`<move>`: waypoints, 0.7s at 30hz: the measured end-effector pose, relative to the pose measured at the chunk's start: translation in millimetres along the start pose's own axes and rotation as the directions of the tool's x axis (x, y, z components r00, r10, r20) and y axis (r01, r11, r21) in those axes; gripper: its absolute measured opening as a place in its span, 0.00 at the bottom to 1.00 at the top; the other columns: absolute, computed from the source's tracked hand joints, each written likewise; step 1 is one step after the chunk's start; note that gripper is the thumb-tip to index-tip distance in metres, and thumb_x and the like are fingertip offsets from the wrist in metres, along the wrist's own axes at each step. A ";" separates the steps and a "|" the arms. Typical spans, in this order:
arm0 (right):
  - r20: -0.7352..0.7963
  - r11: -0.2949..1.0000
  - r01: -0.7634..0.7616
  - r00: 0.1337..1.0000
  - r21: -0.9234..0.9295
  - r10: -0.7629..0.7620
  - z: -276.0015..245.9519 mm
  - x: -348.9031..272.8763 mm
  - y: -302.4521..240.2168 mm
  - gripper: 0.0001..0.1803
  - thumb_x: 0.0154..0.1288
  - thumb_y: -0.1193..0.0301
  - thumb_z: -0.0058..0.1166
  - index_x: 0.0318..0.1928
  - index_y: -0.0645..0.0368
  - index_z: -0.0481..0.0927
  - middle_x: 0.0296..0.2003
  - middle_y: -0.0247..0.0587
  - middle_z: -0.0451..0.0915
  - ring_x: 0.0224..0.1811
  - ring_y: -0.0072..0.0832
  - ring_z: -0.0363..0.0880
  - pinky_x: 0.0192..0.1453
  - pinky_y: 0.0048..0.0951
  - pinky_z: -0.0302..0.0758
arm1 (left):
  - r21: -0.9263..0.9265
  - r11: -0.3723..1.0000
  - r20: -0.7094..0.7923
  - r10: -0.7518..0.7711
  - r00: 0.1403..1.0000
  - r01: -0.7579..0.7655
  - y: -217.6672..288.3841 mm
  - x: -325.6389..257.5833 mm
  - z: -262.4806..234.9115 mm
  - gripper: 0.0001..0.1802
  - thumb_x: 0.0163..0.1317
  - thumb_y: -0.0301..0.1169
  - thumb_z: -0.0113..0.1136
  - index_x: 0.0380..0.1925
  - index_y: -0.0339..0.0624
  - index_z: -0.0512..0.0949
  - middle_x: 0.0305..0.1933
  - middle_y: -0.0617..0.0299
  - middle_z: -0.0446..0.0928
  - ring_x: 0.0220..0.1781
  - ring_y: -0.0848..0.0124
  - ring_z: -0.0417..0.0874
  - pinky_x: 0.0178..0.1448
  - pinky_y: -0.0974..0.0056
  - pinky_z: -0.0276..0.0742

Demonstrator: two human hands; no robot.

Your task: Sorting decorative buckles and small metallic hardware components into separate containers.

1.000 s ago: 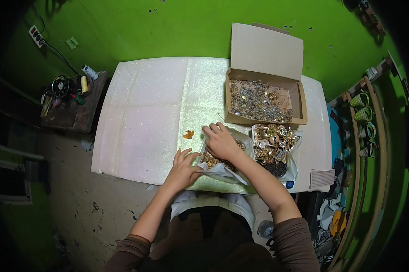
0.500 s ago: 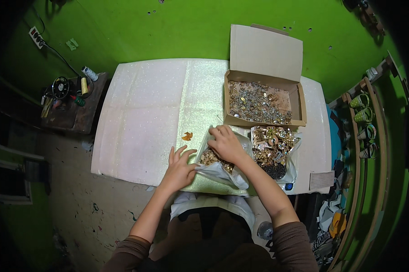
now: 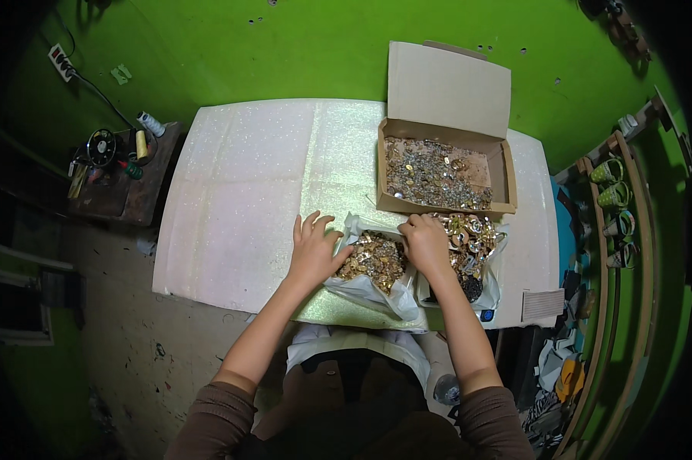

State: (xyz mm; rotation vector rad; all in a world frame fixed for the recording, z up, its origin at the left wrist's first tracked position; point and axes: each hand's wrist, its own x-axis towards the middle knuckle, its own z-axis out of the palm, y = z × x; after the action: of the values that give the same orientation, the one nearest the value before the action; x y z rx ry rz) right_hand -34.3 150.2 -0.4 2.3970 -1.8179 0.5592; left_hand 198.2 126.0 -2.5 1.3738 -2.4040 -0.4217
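Observation:
A white plastic bag (image 3: 377, 300) lies spread open near the table's front edge, full of small gold and silver metal-looking pieces (image 3: 370, 258). At its left side is my left hand (image 3: 313, 249), fingers apart, with the thumb at the edge of the pieces. My right hand (image 3: 426, 242) has its fingers curled in a pinch on the bag's right rim. Just right of it, a second clear-and-white bag (image 3: 493, 285) holds larger shiny gold ornaments (image 3: 469, 234) and dark pieces (image 3: 471, 287). No orange piece shows; my left hand covers that spot.
An open cardboard box (image 3: 447, 208) of small metallic pieces stands behind the bags, its lid raised by the green wall. The table (image 3: 231, 199) has a glittery white cover. Left is a small dark table (image 3: 123, 201) with thread spools; right, a wooden rack (image 3: 601, 222) holding green sandals.
My right hand has moved from inside the bag to its right rim, leaving the pieces exposed. My left hand has shifted up and right, over the orange piece's place.

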 end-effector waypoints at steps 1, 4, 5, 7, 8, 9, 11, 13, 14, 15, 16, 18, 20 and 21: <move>0.001 1.000 -0.005 1.000 -0.002 0.005 2.8 -1.7 -1.0 0.04 0.46 0.75 0.52 0.26 0.57 0.77 0.26 0.38 0.74 0.34 0.34 0.74 0.37 0.35 0.70 | 0.068 0.997 -0.006 0.023 1.000 -0.023 2.3 4.9 2.8 0.19 0.51 0.44 0.61 0.35 0.39 0.79 0.54 0.52 0.67 0.64 0.51 0.56 0.68 0.42 0.40; 0.079 0.997 -0.071 0.994 -0.042 0.074 6.3 -6.0 -5.4 0.05 0.45 0.73 0.58 0.26 0.57 0.76 0.28 0.38 0.74 0.35 0.36 0.74 0.38 0.35 0.71 | 0.122 0.989 -0.023 0.088 0.996 -0.084 6.4 17.5 14.7 0.21 0.46 0.45 0.64 0.30 0.38 0.79 0.50 0.51 0.67 0.64 0.50 0.56 0.67 0.39 0.38; 0.077 0.996 -0.079 0.994 -0.045 0.082 3.4 -6.7 -5.5 0.05 0.45 0.73 0.58 0.26 0.57 0.76 0.28 0.38 0.74 0.35 0.36 0.74 0.38 0.35 0.71 | 0.154 0.983 -0.028 0.101 0.994 -0.096 7.9 20.8 16.5 0.20 0.45 0.45 0.65 0.28 0.38 0.79 0.49 0.52 0.67 0.64 0.50 0.55 0.67 0.37 0.37; 0.100 0.988 -0.150 0.983 -0.032 0.152 -1.9 -9.0 -5.6 0.05 0.45 0.73 0.58 0.25 0.57 0.76 0.26 0.38 0.74 0.34 0.37 0.75 0.38 0.36 0.71 | 0.192 0.976 -0.030 0.107 0.994 -0.100 9.3 24.2 18.1 0.19 0.45 0.44 0.65 0.27 0.38 0.79 0.49 0.52 0.67 0.64 0.50 0.55 0.66 0.35 0.35; 0.098 0.987 -0.156 0.982 -0.037 0.159 -1.9 -12.0 -3.7 0.05 0.45 0.73 0.58 0.25 0.57 0.76 0.26 0.38 0.74 0.34 0.37 0.75 0.38 0.36 0.71 | 0.231 0.968 -0.035 0.106 0.994 -0.095 11.1 25.7 18.5 0.18 0.44 0.43 0.66 0.26 0.38 0.79 0.48 0.53 0.67 0.64 0.49 0.55 0.65 0.32 0.34; 0.077 0.988 -0.147 0.986 -0.051 0.151 -0.7 -15.8 -1.1 0.03 0.45 0.73 0.56 0.24 0.57 0.76 0.26 0.39 0.74 0.33 0.36 0.75 0.37 0.35 0.71 | 0.228 0.968 -0.034 0.114 0.993 -0.103 11.8 26.4 20.3 0.18 0.44 0.43 0.66 0.26 0.38 0.79 0.48 0.53 0.67 0.64 0.49 0.55 0.65 0.32 0.34; 0.052 0.988 -0.140 0.988 -0.067 0.144 -1.7 -21.3 0.3 0.01 0.45 0.74 0.54 0.22 0.57 0.76 0.25 0.39 0.74 0.32 0.35 0.75 0.35 0.35 0.70 | 0.216 0.975 -0.089 0.077 0.993 -0.056 9.2 26.8 26.2 0.16 0.45 0.41 0.65 0.25 0.38 0.79 0.48 0.54 0.67 0.64 0.49 0.55 0.64 0.30 0.32; 0.097 0.993 -0.120 0.988 0.006 0.119 -3.5 -24.0 -1.1 0.02 0.46 0.73 0.56 0.23 0.56 0.76 0.25 0.38 0.74 0.31 0.35 0.75 0.35 0.35 0.71 | 0.166 0.986 -0.122 0.054 0.991 -0.033 3.9 29.8 32.4 0.14 0.48 0.40 0.64 0.24 0.39 0.79 0.48 0.55 0.67 0.64 0.50 0.54 0.65 0.31 0.32; 0.097 0.993 -0.121 0.988 0.006 0.120 -8.3 -23.1 -1.8 0.02 0.46 0.73 0.56 0.23 0.56 0.76 0.25 0.38 0.74 0.31 0.35 0.75 0.35 0.35 0.71 | 0.110 0.994 -0.114 0.023 0.993 -0.011 1.8 32.1 32.1 0.13 0.48 0.39 0.64 0.24 0.39 0.80 0.48 0.55 0.68 0.65 0.51 0.54 0.65 0.31 0.31; 0.070 0.989 -0.141 0.988 0.039 0.138 -16.1 -21.5 -3.3 0.03 0.46 0.73 0.56 0.24 0.56 0.77 0.26 0.38 0.74 0.32 0.35 0.75 0.35 0.35 0.71 | 0.054 0.998 -0.104 -0.008 0.995 0.013 -1.1 33.6 31.3 0.12 0.48 0.38 0.63 0.23 0.40 0.80 0.48 0.55 0.68 0.65 0.51 0.54 0.65 0.31 0.30; 0.044 0.985 -0.158 0.987 0.073 0.155 -20.1 -20.1 -3.7 0.03 0.46 0.72 0.57 0.25 0.56 0.77 0.26 0.38 0.74 0.32 0.34 0.75 0.35 0.35 0.71 | 0.055 0.998 -0.104 -0.008 0.995 0.014 -6.4 32.9 28.6 0.12 0.48 0.38 0.63 0.23 0.40 0.80 0.48 0.55 0.68 0.65 0.51 0.54 0.65 0.31 0.30; -0.005 0.975 -0.211 0.977 0.063 0.212 -20.1 -22.2 2.8 0.04 0.47 0.72 0.57 0.26 0.57 0.78 0.28 0.38 0.75 0.34 0.35 0.75 0.36 0.35 0.72 | 0.049 0.999 -0.102 0.002 0.995 0.003 -6.4 33.8 11.2 0.10 0.50 0.36 0.62 0.23 0.40 0.80 0.50 0.57 0.68 0.65 0.52 0.54 0.66 0.32 0.30; 0.009 0.968 -0.244 0.970 0.054 0.244 -18.9 -21.9 6.9 0.07 0.47 0.72 0.57 0.30 0.58 0.77 0.30 0.40 0.74 0.34 0.36 0.75 0.36 0.36 0.72 | 0.060 0.998 -0.028 -0.016 0.999 0.018 -7.3 36.6 5.6 0.10 0.52 0.36 0.61 0.25 0.41 0.81 0.51 0.57 0.68 0.65 0.52 0.54 0.66 0.33 0.30; 0.009 0.967 -0.248 0.969 0.054 0.248 -18.3 -23.0 3.9 0.07 0.47 0.72 0.57 0.30 0.58 0.77 0.30 0.40 0.74 0.34 0.36 0.75 0.36 0.36 0.72 | 0.074 0.997 0.042 -0.041 0.998 0.037 -8.0 36.9 4.0 0.10 0.54 0.37 0.59 0.28 0.42 0.81 0.53 0.57 0.68 0.65 0.52 0.54 0.66 0.34 0.30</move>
State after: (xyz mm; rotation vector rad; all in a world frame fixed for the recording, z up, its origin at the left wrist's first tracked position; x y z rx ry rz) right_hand -47.5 175.2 8.3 2.2156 -2.1473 0.6352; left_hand 185.2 90.4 -4.1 1.4591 -2.4538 -0.3814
